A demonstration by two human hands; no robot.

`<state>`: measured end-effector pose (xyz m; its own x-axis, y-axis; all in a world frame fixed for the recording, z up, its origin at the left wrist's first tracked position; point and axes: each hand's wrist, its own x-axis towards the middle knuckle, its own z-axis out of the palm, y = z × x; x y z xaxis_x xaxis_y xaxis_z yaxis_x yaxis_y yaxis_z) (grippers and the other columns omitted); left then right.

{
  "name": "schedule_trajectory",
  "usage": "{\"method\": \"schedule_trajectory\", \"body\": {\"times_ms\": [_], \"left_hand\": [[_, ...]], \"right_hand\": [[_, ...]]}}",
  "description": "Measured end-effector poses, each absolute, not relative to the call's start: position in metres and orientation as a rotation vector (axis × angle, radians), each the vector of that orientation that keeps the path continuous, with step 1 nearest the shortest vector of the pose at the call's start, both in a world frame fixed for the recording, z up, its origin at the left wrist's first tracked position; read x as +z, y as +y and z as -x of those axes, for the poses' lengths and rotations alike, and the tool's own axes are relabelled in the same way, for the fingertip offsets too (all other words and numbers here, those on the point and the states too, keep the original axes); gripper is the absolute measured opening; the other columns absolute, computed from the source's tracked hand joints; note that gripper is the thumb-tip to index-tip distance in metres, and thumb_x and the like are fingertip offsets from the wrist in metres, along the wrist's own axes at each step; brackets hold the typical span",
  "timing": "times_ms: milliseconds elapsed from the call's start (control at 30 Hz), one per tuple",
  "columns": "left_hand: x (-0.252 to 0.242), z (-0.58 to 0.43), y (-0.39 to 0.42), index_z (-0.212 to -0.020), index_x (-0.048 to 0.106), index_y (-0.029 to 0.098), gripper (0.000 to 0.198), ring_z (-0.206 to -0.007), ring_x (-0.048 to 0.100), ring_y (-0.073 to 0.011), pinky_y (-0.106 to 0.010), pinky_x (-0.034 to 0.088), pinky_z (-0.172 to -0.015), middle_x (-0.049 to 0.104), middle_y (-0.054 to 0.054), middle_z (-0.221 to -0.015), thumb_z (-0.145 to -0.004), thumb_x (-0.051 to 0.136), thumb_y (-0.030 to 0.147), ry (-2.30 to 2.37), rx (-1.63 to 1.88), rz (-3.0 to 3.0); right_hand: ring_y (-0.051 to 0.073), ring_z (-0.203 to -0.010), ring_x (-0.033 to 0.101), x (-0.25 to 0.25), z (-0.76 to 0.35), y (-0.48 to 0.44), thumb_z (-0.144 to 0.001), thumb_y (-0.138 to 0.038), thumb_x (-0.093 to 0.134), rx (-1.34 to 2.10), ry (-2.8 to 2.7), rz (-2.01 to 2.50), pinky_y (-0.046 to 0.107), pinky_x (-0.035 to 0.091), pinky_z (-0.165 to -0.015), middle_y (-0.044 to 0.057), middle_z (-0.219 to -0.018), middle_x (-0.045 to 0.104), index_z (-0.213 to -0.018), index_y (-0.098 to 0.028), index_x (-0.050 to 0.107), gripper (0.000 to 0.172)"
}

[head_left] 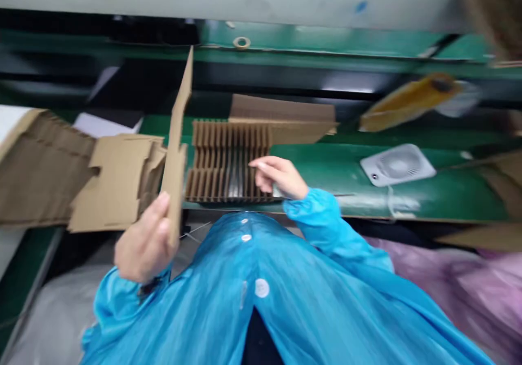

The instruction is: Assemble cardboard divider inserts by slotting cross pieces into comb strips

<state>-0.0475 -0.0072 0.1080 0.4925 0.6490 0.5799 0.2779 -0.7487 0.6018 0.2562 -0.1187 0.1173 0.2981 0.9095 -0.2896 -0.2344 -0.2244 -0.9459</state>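
We find the right hand (pixel 281 177) open and not grasping, its fingers (pixel 265 164) extended over the right end of a slotted corrugated divider (pixel 228 161); blur prevents us confirming firm contact. The divider's long axis runs left to right along the green bench (pixel 367 188), extending leftward from the right hand, which is the nearer. The left hand (pixel 144 242) is clenched on an upright cardboard strip (pixel 176 153), just beside the divider's left end. Folded cardboard blanks (pixel 118 185) lie farther left.
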Motion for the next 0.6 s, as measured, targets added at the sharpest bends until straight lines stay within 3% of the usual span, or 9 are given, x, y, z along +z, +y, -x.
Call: {"method": "schedule_trajectory", "body": {"times_ms": [67, 200, 267, 433, 600], "left_hand": [[0.114, 0.014, -0.019, -0.119, 0.062, 0.024, 0.037, -0.123, 0.062, -0.0282, -0.035, 0.058, -0.096, 0.065, -0.009, -0.132, -0.084, 0.067, 0.015, 0.239, 1.024, -2.578], [0.113, -0.055, -0.031, -0.126, 0.06, 0.01, 0.033, -0.136, 0.048, -0.0347, -0.036, 0.057, -0.093, 0.056, -0.023, -0.139, -0.094, 0.051, 0.01, -0.544, 1.131, -2.822], [0.111, -0.079, -0.034, -0.125, 0.062, 0.009, 0.031, -0.134, 0.05, -0.0347, -0.034, 0.058, -0.09, 0.063, -0.022, -0.131, -0.096, 0.049, 0.013, -0.661, 1.155, -2.838], [0.106, -0.109, -0.041, -0.122, 0.064, 0.008, 0.029, -0.131, 0.055, -0.0325, -0.037, 0.056, -0.097, 0.068, -0.02, -0.123, -0.094, 0.057, 0.014, -0.882, 1.086, -2.696], [0.072, -0.126, -0.045, -0.119, 0.062, 0.014, 0.037, -0.133, 0.053, -0.0302, -0.048, 0.05, -0.107, 0.065, -0.017, -0.129, -0.083, 0.071, 0.011, -0.6, 1.145, -2.521]], "right_hand": [[0.011, -0.047, 0.055, 0.121, -0.252, -0.105, -0.079, -0.061, 0.067, 1.245, -0.658, 1.241, 0.022, 0.043, -0.043, -0.002, -0.062, 0.063, -0.104, -0.018, 0.062, 0.05], [0.014, -0.064, 0.063, 0.125, -0.262, -0.108, -0.089, -0.051, 0.063, 1.247, -0.489, 1.158, 0.026, 0.054, -0.065, 0.003, -0.071, 0.068, -0.089, -0.015, 0.064, 0.036], [0.017, -0.073, 0.066, 0.124, -0.271, -0.119, -0.088, -0.047, 0.066, 1.231, -0.409, 1.155, 0.028, 0.055, -0.073, 0.005, -0.079, 0.071, -0.088, -0.014, 0.065, 0.032], [0.014, -0.072, 0.064, 0.122, -0.303, -0.148, -0.085, -0.035, 0.07, 1.133, -0.37, 1.299, 0.022, 0.053, -0.068, 0.003, -0.076, 0.07, -0.087, -0.013, 0.067, 0.022], [0.012, -0.066, 0.06, 0.145, -0.351, -0.19, -0.075, -0.034, 0.078, 1.044, -0.573, 1.573, 0.022, 0.049, -0.063, 0.001, -0.07, 0.067, -0.079, -0.012, 0.067, 0.025]]}}
